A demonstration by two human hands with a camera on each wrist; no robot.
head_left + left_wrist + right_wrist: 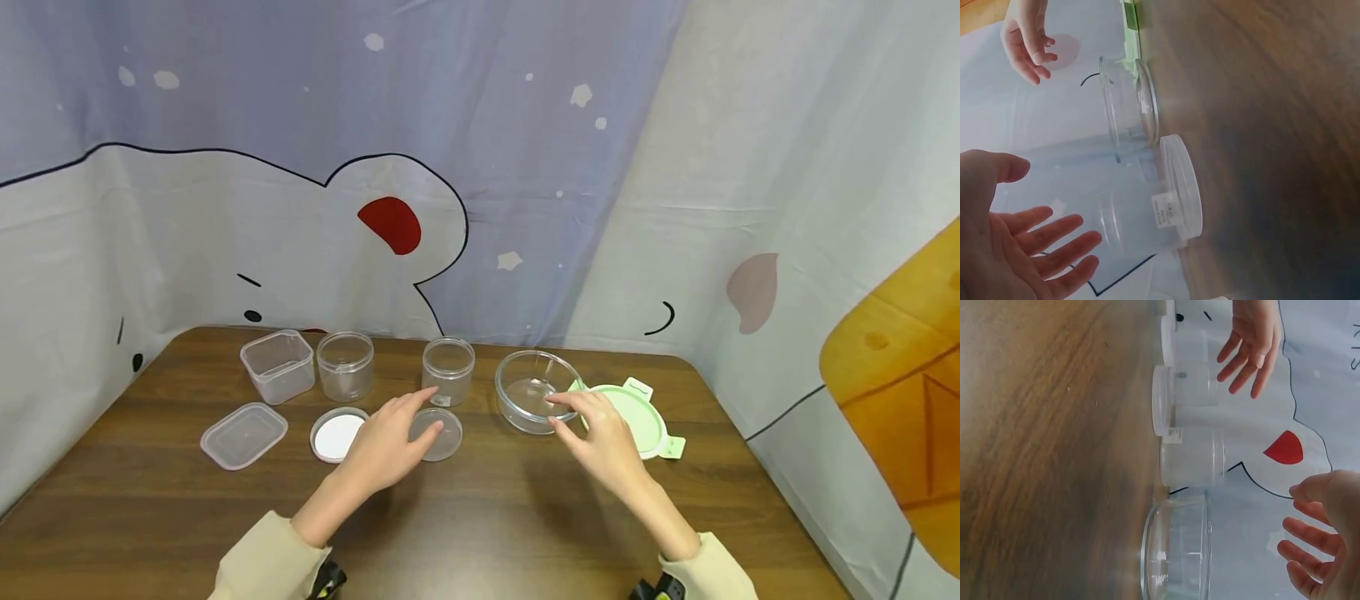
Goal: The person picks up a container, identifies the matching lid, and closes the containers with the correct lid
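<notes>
My left hand (386, 446) hovers above the table, nearest to a clear round lid (445, 442) and a lid with a white disc (335, 437). Its fingers are spread and hold nothing. Behind it stands a clear plastic jar (447, 371), open at the top, with a small label (1167, 209) low on its side. My right hand (602, 437) is raised too, thumb and fingers apart around air. In the head view it overlaps the near right side of a round glass bowl (513, 412) and the edge of a green lid with side flaps (637, 417).
Farther left stand a second clear jar (345, 382) and a rectangular plastic box (285, 383). A rectangular translucent lid (243, 436) lies before the box. A printed curtain (517, 208) hangs behind the brown wooden table (480, 525).
</notes>
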